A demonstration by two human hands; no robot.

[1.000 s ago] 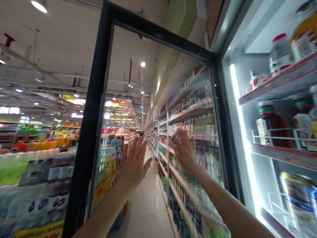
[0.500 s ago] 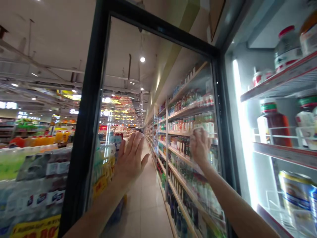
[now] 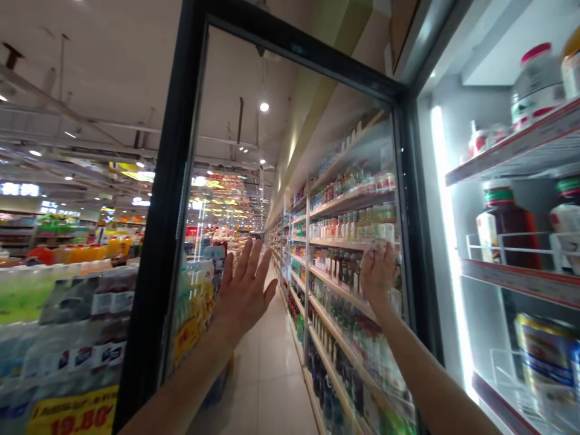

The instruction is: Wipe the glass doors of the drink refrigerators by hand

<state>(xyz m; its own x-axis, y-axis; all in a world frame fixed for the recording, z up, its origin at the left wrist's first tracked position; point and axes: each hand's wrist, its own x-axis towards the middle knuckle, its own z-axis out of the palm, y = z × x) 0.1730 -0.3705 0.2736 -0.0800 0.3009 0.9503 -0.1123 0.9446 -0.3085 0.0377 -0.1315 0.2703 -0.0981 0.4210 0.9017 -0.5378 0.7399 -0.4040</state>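
hands (image 3: 243,296): bare | forearms (image 3: 428,371): bare, tapering wristward (as far as visible)

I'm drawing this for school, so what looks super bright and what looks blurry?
In the head view, the tall white strip light glares brightest; in the head view, the bare right hand looks blurrier than the bare left hand; low at the head view's right edge, the blue, gold and white can looks smeared.
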